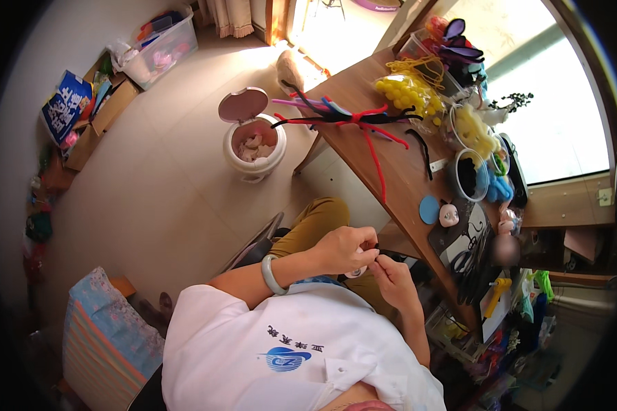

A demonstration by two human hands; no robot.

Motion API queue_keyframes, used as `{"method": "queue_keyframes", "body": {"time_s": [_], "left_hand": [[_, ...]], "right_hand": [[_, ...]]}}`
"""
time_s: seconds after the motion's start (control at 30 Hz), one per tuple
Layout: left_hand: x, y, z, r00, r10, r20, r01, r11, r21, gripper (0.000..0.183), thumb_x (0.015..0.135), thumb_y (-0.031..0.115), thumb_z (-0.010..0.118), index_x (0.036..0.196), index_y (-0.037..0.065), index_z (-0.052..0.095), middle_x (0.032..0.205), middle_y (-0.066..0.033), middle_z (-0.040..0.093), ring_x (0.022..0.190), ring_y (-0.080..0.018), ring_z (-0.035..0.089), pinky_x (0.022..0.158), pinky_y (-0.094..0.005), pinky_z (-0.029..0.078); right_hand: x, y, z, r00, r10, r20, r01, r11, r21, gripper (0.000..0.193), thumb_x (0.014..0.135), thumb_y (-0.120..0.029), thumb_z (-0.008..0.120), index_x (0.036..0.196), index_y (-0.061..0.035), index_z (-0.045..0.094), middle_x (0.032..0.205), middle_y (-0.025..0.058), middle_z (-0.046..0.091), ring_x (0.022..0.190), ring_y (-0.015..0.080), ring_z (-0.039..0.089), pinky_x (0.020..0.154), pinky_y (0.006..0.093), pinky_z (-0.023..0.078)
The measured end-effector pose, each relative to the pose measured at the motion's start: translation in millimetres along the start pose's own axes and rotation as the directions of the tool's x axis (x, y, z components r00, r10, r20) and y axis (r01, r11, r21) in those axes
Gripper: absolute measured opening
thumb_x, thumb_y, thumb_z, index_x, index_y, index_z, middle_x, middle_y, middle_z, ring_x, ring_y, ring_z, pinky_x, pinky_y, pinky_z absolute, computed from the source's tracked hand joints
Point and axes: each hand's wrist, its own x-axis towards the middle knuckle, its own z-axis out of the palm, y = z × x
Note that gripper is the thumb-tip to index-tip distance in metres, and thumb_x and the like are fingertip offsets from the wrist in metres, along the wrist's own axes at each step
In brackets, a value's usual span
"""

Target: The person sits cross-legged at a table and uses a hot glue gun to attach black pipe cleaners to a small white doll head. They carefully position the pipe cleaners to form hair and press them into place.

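Observation:
My left hand (pixel 348 251), with a pale bangle at its wrist, is closed in front of my chest. Under its fingers shows a small pale rounded piece (pixel 356 272) with dark marks, mostly hidden. A tiny black bit (pixel 376 246) sticks out at the left fingertips. My right hand (pixel 395 279) meets the left one, its thumb and fingers pinched together; what they pinch is too small to make out. On the wooden table (pixel 384 161) to the right lie a pale doll head (pixel 449 215), a blue disc (pixel 429 209) and a bundle of red, black and purple pipe cleaners (pixel 356 118).
A bag of yellow pompoms (pixel 410 96), a clear tub of black material (pixel 469 175), scissors (pixel 463 260) and a yellow glue gun (pixel 497 296) crowd the table. An open-lidded bin (pixel 255 163) stands on the floor beyond me. Filled boxes (pixel 106 113) line the left wall.

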Motion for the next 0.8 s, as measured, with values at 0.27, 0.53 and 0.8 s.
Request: {"method": "queue_keyframes", "body": {"time_s": [0.27, 0.53, 0.8], "left_hand": [[0.3, -14.2, -23.0, 0.976, -0.019, 0.215, 0.117, 0.884, -0.452, 0.018, 0.085, 0.020, 0.063, 0.088, 0.003, 0.058, 0.079, -0.0023, 0.062, 0.074, -0.0088, 0.057, 0.066, -0.0250, 0.048], [-3.1, -3.7, -18.8, 0.961, 0.172, 0.215, 0.010, 0.759, -0.651, 0.010, 0.091, 0.013, 0.061, 0.091, 0.003, 0.059, 0.082, -0.0001, 0.059, 0.076, -0.0058, 0.056, 0.067, -0.0224, 0.047], [7.1, -9.2, 1.7, 0.994, -0.097, -0.041, 0.046, 0.753, -0.656, 0.012, 0.093, 0.016, 0.058, 0.089, 0.005, 0.057, 0.077, 0.0011, 0.059, 0.069, -0.0034, 0.055, 0.059, -0.0188, 0.045]], "right_hand": [[10.9, 0.3, 2.3, 0.993, 0.114, 0.034, -0.112, 0.796, 0.594, 0.014, 0.097, -0.015, 0.051, 0.094, -0.0015, 0.053, 0.060, -0.0030, 0.045, 0.048, 0.0034, 0.039, 0.043, 0.0190, 0.031], [6.3, -4.3, 1.2, 0.957, 0.092, 0.276, -0.290, 0.227, 0.930, 0.019, 0.097, -0.021, 0.050, 0.089, -0.0040, 0.051, 0.061, 0.0028, 0.046, 0.046, 0.0106, 0.042, 0.042, 0.0246, 0.038], [23.5, -4.1, -3.0, 0.924, -0.134, -0.358, 0.185, 0.976, 0.111, 0.009, 0.087, -0.007, 0.061, 0.092, -0.0004, 0.061, 0.076, 0.0072, 0.061, 0.065, 0.0148, 0.055, 0.061, 0.0250, 0.044]]}}
